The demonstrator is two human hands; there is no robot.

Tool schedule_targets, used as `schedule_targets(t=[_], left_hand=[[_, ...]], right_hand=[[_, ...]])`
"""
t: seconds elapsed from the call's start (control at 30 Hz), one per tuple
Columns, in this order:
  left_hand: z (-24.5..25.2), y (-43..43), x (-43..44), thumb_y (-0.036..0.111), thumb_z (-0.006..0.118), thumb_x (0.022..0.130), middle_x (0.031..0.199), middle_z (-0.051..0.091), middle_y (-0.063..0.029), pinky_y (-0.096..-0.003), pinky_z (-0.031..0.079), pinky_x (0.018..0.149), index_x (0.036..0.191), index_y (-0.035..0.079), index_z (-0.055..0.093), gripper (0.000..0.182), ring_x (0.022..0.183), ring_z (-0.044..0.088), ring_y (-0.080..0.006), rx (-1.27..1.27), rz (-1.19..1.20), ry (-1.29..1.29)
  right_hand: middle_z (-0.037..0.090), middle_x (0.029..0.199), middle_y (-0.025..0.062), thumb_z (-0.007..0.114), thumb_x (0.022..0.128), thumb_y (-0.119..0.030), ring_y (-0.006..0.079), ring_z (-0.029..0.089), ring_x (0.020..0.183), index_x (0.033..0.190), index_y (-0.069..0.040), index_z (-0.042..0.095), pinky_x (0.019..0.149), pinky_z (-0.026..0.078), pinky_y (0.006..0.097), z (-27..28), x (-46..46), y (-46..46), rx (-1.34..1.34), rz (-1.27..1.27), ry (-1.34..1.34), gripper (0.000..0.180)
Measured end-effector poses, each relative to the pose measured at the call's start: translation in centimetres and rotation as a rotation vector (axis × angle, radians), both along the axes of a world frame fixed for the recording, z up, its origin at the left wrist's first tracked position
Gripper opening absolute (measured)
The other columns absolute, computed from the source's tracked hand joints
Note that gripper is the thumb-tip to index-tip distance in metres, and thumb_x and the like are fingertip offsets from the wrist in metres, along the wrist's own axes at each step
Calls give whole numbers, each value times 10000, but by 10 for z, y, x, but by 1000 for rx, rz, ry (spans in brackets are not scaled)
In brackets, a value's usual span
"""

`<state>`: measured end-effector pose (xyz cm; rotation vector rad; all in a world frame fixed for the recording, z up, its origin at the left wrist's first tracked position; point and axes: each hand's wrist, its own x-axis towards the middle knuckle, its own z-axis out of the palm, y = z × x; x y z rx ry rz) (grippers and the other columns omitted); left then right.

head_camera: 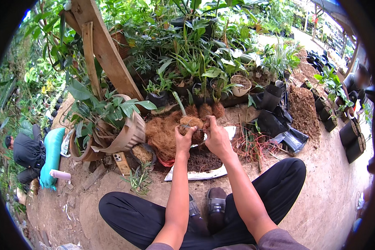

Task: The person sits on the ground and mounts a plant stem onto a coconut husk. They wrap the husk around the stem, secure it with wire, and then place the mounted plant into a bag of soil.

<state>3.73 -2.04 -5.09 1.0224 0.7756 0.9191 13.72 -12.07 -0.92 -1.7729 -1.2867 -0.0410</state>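
A ball of brown coconut fibre [190, 121] is wrapped around the base of a thick green plant stem [179, 102], which tilts up and left. My left hand [184, 139] grips the ball's near left side, its thumb pressed on the fibre. A thin strand [200, 128], perhaps string, runs across the ball towards my right hand [215, 136], whose thumb and fingertips pinch it at the right side. Loose coconut fibre [162, 134] lies heaped just left of the ball. Under my hands, dark soil [203, 162] lies on a white sack [206, 176].
Fibre-wrapped root balls [218, 109] stand behind my hands, before several potted plants. A large ribbed pot [134, 129], a phone [122, 163] and a small black pot [142, 153] are left. Reddish roots [250, 145] and black plastic bags [270, 123] lie right. People sit at both sides.
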Motion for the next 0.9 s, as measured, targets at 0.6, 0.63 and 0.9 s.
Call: schedule_targets(t=[0.6,0.63,0.9], left_hand=[[2,1,-3,316,652,817,1034,615,-67,-368,543,812,1185,53,531,468,932,643,-201,-88,-90,-234],[5,0,-4,317,646,817,1040,619,-67,-367,544,812,1187,51,537,469,934,643,-199,-84,-100,-255],[19,6,-11,216,610,798,1107,621,-95,-375,558,854,1274,31,498,523,1007,647,-231,-41,-182,-578]], right_hand=[[679,870,116,625,875,22,219,682,777,1033,3,587,658,501,306,2,18,-2,185,68,447,164],[680,873,108,633,878,15,200,679,774,1022,8,605,659,498,289,7,18,-5,119,60,478,146],[703,903,105,717,835,-25,187,677,779,993,4,663,665,523,300,44,6,-11,214,219,281,169]])
